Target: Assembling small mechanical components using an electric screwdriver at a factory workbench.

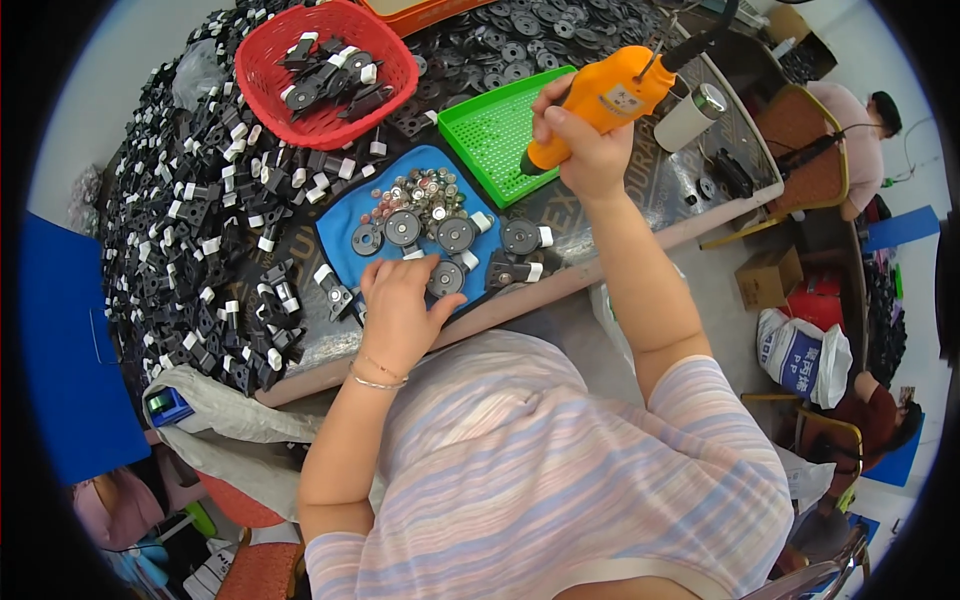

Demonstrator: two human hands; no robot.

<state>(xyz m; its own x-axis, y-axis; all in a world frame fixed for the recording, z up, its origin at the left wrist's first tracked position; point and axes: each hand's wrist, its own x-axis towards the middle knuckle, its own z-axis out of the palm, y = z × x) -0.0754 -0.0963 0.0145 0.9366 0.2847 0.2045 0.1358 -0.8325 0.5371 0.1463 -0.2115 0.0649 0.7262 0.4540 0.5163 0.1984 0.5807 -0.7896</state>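
Note:
My right hand grips an orange electric screwdriver, its dark tip pointing down over the green tray's near edge. My left hand rests at the front of a blue cloth, thumb apart and fingers spread out. Its fingertips touch or nearly touch a round black part with a white tab; anything under the fingers is hidden. On the cloth sit more round black discs and a pile of small metal pieces. Black parts with white tabs lie at its right edge.
Heaped black parts with white ends cover the table's left side. A red basket holds similar parts. Behind the green perforated tray are piled black discs. A white bottle stands right. Other people sit at far right.

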